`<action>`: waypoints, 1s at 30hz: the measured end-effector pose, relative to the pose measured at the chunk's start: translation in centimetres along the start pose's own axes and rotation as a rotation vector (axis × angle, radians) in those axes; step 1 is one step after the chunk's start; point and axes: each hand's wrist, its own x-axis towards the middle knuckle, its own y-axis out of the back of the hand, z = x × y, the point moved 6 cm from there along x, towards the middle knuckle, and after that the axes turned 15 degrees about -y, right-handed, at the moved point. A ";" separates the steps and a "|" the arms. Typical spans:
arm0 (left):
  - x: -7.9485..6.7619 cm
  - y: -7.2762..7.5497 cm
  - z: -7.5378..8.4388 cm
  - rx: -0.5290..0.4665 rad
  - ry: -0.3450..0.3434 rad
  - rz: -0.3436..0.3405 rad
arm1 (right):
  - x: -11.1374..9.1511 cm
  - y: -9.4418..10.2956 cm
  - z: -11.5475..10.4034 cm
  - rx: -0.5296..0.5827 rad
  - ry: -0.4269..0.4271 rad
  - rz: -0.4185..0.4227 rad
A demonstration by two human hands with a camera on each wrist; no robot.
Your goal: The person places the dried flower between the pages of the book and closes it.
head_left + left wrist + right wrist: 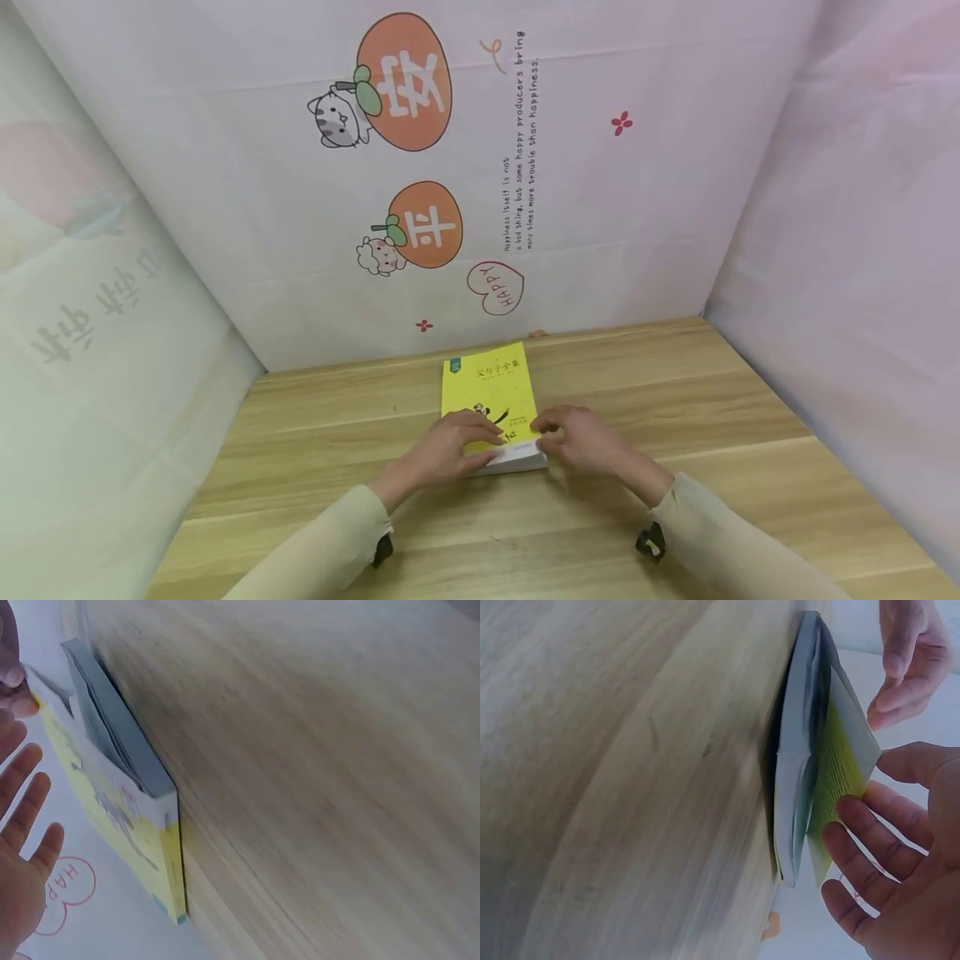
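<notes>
A thick paperback book [486,387] with a yellow cover and white lower band lies on the wooden table. Its front cover [838,761] is raised, showing a yellow inner side with small print; the page block [791,757] stays down. My right hand [581,437] pinches the cover's free lower corner between thumb and forefinger, the other fingers extended beside it. Above the cover's lower left part is my left hand [453,446]. In the left wrist view that hand [22,862] has extended, spread fingers and appears apart from the cover.
The wooden table [322,475] meets a white printed cloth backdrop [585,225] just behind the book. Similar cloth walls stand at the left [135,317] and right [840,250]. Black bands [651,542] show at both sleeve cuffs.
</notes>
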 end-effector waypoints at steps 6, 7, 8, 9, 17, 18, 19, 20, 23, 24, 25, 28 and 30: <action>-1.3 0.4 -0.6 -0.042 0.077 -0.038 | 0.4 -0.7 0.3 -0.041 -0.015 -0.008; -1.5 0.5 -0.7 -0.040 0.083 -0.042 | 0.4 -0.8 0.4 -0.045 -0.017 -0.011; -1.8 0.6 -0.8 -0.041 0.089 -0.048 | 0.4 -0.9 0.4 -0.049 -0.018 -0.012; -2.0 0.7 -0.9 -0.037 0.094 -0.056 | 0.4 -1.0 0.5 -0.061 -0.017 -0.009; -4.0 2.1 -1.9 -0.044 0.138 -0.082 | 0.6 -1.6 1.3 -0.147 0.016 0.016; -4.2 2.4 -2.0 -0.044 0.146 -0.081 | 0.6 -1.5 1.3 -0.148 0.016 0.018; -4.4 2.6 -2.2 -0.043 0.153 -0.080 | 0.6 -1.5 1.4 -0.150 0.018 0.021; -4.6 2.9 -2.3 -0.045 0.159 -0.076 | 0.6 -1.5 1.5 -0.152 0.019 0.023; -5.4 3.5 -2.7 -0.047 0.178 -0.065 | 0.6 -1.3 1.5 -0.162 0.023 0.028; -5.7 3.7 -2.8 -0.049 0.186 -0.065 | 0.6 -1.3 1.6 -0.164 0.021 0.026; -6.0 3.9 -2.9 -0.049 0.192 -0.063 | 0.6 -1.3 1.6 -0.162 0.019 0.023; -7.0 4.5 -3.2 -0.051 0.206 -0.073 | 0.9 -1.1 1.8 -0.126 0.005 0.013; -7.7 5.0 -3.5 -0.057 0.218 -0.086 | 1.1 -0.6 1.9 -0.097 -0.005 0.019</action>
